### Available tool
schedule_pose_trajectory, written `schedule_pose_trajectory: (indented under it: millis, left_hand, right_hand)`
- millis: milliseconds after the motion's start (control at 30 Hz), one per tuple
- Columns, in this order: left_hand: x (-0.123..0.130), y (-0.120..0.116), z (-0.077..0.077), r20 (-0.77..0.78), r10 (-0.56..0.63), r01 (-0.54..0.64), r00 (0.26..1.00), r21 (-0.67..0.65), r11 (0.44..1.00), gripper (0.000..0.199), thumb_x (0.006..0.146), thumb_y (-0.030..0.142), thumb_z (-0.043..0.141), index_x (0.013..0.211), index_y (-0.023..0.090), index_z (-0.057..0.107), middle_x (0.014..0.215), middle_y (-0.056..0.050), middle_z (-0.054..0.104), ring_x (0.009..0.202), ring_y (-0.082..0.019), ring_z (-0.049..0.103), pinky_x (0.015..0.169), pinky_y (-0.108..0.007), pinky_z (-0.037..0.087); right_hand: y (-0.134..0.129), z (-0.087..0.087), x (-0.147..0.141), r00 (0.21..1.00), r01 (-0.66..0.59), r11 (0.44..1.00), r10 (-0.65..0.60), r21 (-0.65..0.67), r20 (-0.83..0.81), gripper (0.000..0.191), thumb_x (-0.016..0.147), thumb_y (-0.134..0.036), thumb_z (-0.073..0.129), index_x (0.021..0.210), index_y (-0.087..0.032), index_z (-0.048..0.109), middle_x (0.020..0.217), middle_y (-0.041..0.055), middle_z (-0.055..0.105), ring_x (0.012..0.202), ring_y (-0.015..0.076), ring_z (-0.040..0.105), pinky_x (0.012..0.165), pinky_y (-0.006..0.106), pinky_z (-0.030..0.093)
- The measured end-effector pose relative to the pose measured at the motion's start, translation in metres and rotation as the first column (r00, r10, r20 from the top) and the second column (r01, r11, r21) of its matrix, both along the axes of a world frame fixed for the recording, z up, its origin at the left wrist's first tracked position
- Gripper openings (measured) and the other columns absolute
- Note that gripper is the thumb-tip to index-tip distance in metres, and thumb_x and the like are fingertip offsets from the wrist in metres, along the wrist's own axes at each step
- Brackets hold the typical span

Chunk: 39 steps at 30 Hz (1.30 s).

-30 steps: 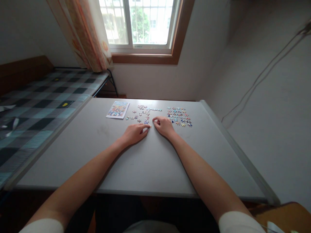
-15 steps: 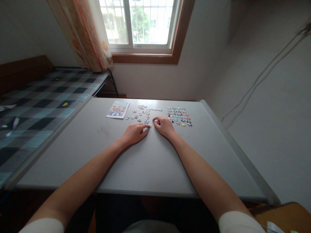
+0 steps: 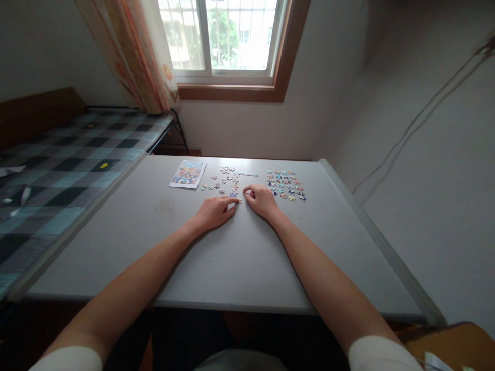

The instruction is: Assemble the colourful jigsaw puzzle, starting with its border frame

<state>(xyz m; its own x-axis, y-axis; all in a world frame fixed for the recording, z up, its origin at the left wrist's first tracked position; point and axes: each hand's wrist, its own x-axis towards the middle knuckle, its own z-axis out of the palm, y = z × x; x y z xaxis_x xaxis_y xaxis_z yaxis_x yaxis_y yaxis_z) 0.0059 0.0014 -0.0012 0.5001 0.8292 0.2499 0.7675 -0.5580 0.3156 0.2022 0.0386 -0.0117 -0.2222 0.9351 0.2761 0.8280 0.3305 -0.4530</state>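
My left hand [image 3: 215,211] rests on the white table [image 3: 232,263] with thumb and forefinger closed on a small jigsaw piece [image 3: 239,201]. Just beyond those fingertips lies the lower end of a joined puzzle strip [image 3: 234,183], which runs away from me and bends right along the top. To the right of the strip, my right hand [image 3: 261,200] lies on the table, its fingers curled and thumb near the forefinger. Whether anything small is between them is hidden. Loose jigsaw pieces [image 3: 288,178] stand in rows beyond and right of this hand.
More loose pieces [image 3: 212,187] lie left of the strip. A printed picture sheet [image 3: 188,174] is at the table's far left. A bed with a checked cover [image 3: 77,165] stands along the left, a curtained window [image 3: 240,36] ahead, and a hanging cable [image 3: 417,111] on the right wall.
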Motion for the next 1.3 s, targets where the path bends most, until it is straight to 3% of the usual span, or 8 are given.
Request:
schedule_pose_trajectory:
  millis: [567,733,867,1067,1300]
  left_hand:
    - [0.0,0.0,0.0,-0.013,0.009,-0.009,1.0,-0.001,1.0,0.031,0.091,0.033,0.05,0.116,0.028,0.067,0.077,0.001,0.065,0.062,-0.012,0.054,0.06,-0.023,0.036]
    - [0.001,0.001,0.0,-0.014,-0.001,0.001,1.0,0.0,1.0,0.032,0.09,0.032,0.05,0.117,0.028,0.066,0.079,0.001,0.065,0.063,-0.012,0.055,0.062,-0.023,0.037]
    - [0.0,0.001,-0.001,-0.006,0.002,-0.002,1.0,-0.002,1.0,0.031,0.09,0.032,0.05,0.116,0.029,0.066,0.08,0.002,0.066,0.062,-0.012,0.055,0.061,-0.023,0.037]
    - [0.0,0.002,-0.001,-0.002,0.004,-0.004,1.0,-0.008,1.0,0.031,0.091,0.032,0.049,0.116,0.028,0.066,0.08,0.001,0.066,0.065,-0.012,0.057,0.062,-0.023,0.038]
    - [0.001,0.002,-0.002,-0.005,0.014,-0.014,1.0,-0.008,1.0,0.032,0.089,0.03,0.051,0.117,0.029,0.066,0.082,0.001,0.067,0.067,-0.013,0.059,0.063,-0.023,0.039]
  right_hand:
    - [0.002,0.0,0.0,0.999,0.023,1.0,-0.023,-0.022,-0.031,0.021,0.083,-0.024,0.054,0.094,-0.023,0.071,0.078,0.0019,0.067,0.078,0.0173,0.059,0.078,0.029,0.04]
    - [0.023,0.007,-0.005,0.977,0.012,0.989,-0.043,-0.15,-0.207,0.02,0.081,-0.022,0.057,0.093,-0.019,0.072,0.077,0.0026,0.069,0.068,0.014,0.059,0.069,0.025,0.044]
    - [0.051,0.02,-0.018,0.964,-0.038,0.992,0.004,-0.121,-0.267,0.018,0.081,-0.023,0.061,0.093,-0.016,0.072,0.081,0.0049,0.07,0.07,0.0134,0.061,0.069,0.024,0.046]
    - [0.088,0.032,-0.043,0.995,-0.033,0.987,0.018,-0.16,-0.096,0.02,0.08,-0.024,0.065,0.098,-0.02,0.073,0.091,0.0052,0.071,0.078,0.0151,0.063,0.074,0.026,0.046]
    - [0.106,0.035,-0.068,0.997,0.034,0.987,-0.023,-0.16,0.072,0.016,0.081,-0.033,0.066,0.093,-0.025,0.074,0.098,0.0046,0.072,0.091,0.0182,0.063,0.083,0.03,0.044]
